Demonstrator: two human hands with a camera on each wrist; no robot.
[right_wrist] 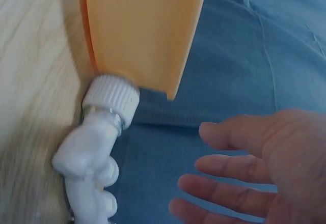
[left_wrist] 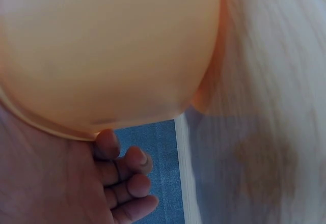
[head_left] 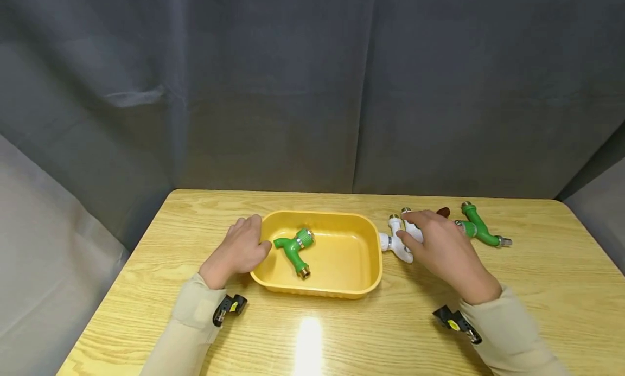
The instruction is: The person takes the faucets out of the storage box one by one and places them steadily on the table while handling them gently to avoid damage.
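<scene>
A yellow plastic basin (head_left: 342, 262) stands on the table with a green tap (head_left: 291, 249) lying inside it. My left hand (head_left: 240, 247) grips the basin's left end, thumb over the rim and fingers outside. Over the white taps (head_left: 395, 240) to the right of the basin hangs my right hand (head_left: 439, 248), fingers spread and apart from them in the right wrist view. The nearer white tap's ribbed knob (right_wrist: 111, 99) lies right at the basin's end wall. My right hand partly hides the other white tap.
Beyond my right hand lies another green tap (head_left: 480, 229) with a metal tip. A small dark brown piece (head_left: 443, 212) shows behind the right hand. The wooden table (head_left: 552, 289) ends at a grey cloth backdrop (head_left: 273, 104).
</scene>
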